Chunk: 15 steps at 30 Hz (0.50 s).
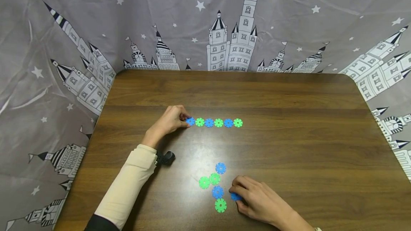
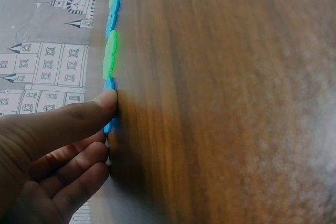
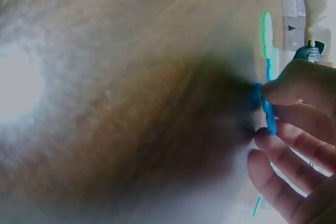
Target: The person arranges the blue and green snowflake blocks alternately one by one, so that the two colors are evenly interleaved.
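Observation:
A straight row of notched plastic discs, blue and green by turns, lies across the middle of the table in the head view. At its left end my left hand (image 1: pixel 170 119) pinches a blue notched disc (image 1: pixel 191 121) between thumb and fingers; a green disc (image 1: pixel 199 122) sits right beside it. Nearer to me, my right hand (image 1: pixel 259 199) holds another blue notched disc (image 1: pixel 235 196) by its edges, partly hidden under the fingers. The right wrist view shows the thumb on that blue disc (image 3: pixel 269 116), tilted on edge to the camera.
Left of my right hand lie several loose discs, among them a blue one (image 1: pixel 220 168), a green one (image 1: pixel 204 182) and another green one (image 1: pixel 220 205). The wooden table (image 1: pixel 305 134) ends at a grey castle-print curtain (image 1: pixel 179 6). A black wrist camera (image 1: pixel 167 158) hangs by my left sleeve.

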### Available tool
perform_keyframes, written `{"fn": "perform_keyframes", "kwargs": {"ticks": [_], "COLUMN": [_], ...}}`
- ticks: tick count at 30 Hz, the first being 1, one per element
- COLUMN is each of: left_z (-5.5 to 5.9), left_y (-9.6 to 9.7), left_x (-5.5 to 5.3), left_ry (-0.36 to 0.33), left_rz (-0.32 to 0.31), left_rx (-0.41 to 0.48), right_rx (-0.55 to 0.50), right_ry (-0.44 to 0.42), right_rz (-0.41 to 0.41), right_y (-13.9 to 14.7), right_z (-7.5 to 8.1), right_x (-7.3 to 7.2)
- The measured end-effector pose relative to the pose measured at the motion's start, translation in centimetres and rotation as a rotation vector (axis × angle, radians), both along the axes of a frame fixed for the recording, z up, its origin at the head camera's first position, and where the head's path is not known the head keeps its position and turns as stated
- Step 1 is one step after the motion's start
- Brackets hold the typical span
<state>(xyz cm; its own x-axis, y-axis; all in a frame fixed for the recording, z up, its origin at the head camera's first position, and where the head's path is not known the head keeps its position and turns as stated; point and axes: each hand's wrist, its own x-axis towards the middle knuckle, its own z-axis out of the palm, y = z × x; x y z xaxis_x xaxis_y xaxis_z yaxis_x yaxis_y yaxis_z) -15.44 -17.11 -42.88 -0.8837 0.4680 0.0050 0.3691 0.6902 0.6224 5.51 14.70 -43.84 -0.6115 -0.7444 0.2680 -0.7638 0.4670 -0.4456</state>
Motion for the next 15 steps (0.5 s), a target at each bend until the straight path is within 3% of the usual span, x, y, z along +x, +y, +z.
{"fn": "perform_keyframes", "kwargs": {"ticks": [5,9,15], "left_z": [0.0,-0.1,-0.1], "left_y": [0.0,0.0,0.0], "left_x": [0.0,-0.1,0.0], "left_ry": [-0.003,-0.005,0.012], "left_rz": [0.003,0.009,-0.003], "left_rx": [-0.007,-0.008,0.003], "right_rx": [0.047,0.075,0.069], "right_ry": [-0.042,-0.029,-0.069], "right_rz": [0.006,0.012,-0.001], "right_y": [0.3,0.3,0.4], "right_z": [0.5,0.6,1.2], "right_x": [0.1,0.0,-0.3]}}
